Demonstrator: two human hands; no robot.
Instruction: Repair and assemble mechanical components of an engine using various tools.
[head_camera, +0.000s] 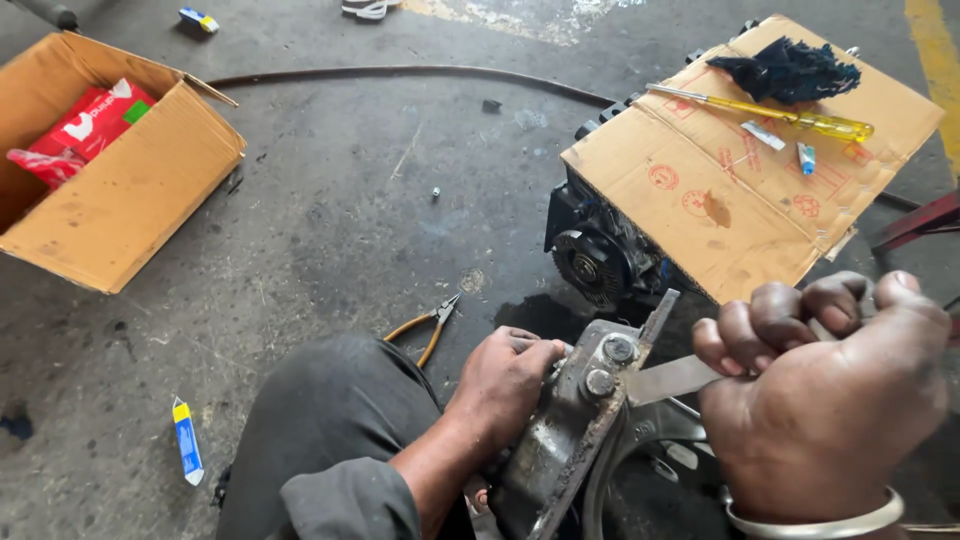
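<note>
Left hand (503, 385) was curled tight round the greasy metal bracket (570, 430) w/ 2 bolts, low centre above the floor. Right hand (825, 400) was fisted, fingers (775, 320) closed on a flat metal blade (675, 378) touching the bracket. Oily concrete floor (330, 220); pliers (428, 327) nearby, cardboard box (120, 190) far left.

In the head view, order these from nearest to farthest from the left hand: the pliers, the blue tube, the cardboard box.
From the left hand:
1. Pliers, just to its left on the floor.
2. Blue tube, lower left.
3. Cardboard box, far upper left.
</note>
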